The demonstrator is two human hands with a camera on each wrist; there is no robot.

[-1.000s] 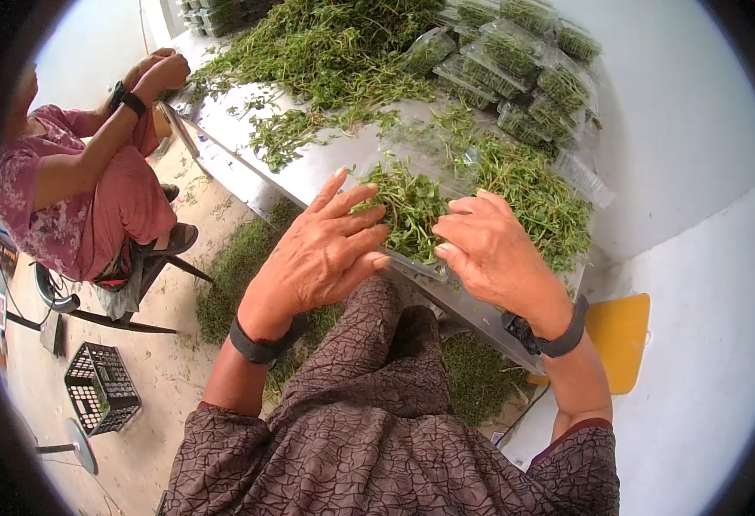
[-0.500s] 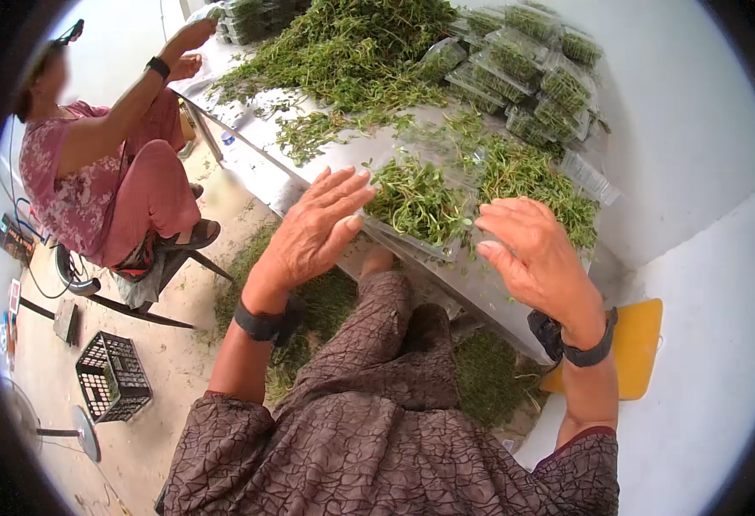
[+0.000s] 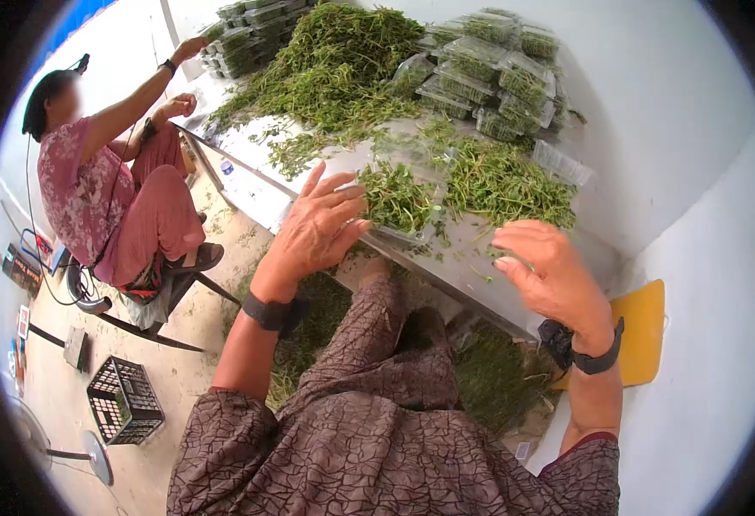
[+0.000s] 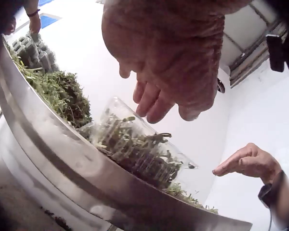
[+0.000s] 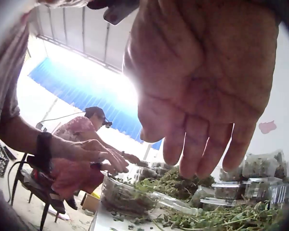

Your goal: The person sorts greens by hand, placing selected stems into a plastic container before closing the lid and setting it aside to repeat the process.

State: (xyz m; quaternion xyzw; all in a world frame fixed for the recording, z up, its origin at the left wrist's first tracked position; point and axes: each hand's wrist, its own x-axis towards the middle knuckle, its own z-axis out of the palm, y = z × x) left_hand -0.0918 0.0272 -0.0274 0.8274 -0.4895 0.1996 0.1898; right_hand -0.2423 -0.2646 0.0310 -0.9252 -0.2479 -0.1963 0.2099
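Note:
A clear plastic clamshell box (image 4: 180, 159) filled with leafy green sprigs (image 3: 395, 193) sits at the front edge of the metal table (image 3: 472, 273), its lid raised behind the greens. Just left of the box my left hand (image 3: 316, 225) hovers with fingers spread and palm down, holding nothing. My right hand (image 3: 551, 273) hangs in the air to the right, apart from the box, its fingers loosely bent. In the right wrist view that palm (image 5: 202, 82) is bare.
A large heap of greens (image 3: 343, 60) lies at the back. Loose sprigs (image 3: 511, 185) spread right of the box, before stacked filled boxes (image 3: 489, 73). Another person (image 3: 94, 172) sits at left, one arm toward more stacked boxes (image 3: 257, 34). A black crate (image 3: 125, 404) stands on the floor.
Both my hands have left the greens in the box and drawn apart, the right one farther to the right. The other person's arm now reaches out toward the back stack.

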